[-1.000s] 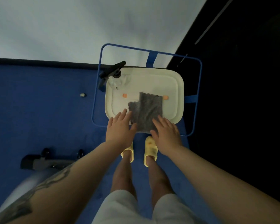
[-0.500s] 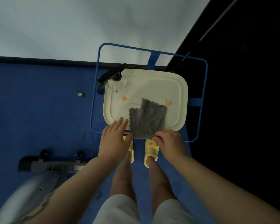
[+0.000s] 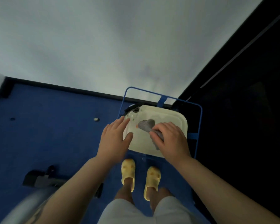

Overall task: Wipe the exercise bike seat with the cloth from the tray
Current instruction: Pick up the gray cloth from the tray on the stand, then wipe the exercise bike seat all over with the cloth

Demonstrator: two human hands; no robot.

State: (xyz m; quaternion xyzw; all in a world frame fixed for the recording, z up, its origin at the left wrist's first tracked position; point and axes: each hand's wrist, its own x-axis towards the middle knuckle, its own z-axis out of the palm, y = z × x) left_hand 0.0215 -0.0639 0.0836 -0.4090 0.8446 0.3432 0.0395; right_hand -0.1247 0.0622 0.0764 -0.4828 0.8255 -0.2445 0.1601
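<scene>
Your right hand [image 3: 171, 139] is palm down over the cream tray [image 3: 181, 125], fingers curled around the grey cloth [image 3: 146, 124], bunched and trailing left over the tray. Your left hand [image 3: 116, 139] is flat, fingers spread, holding nothing, at the tray's left edge. Both forearms reach forward. Tray sits in a blue frame [image 3: 200, 120].
</scene>
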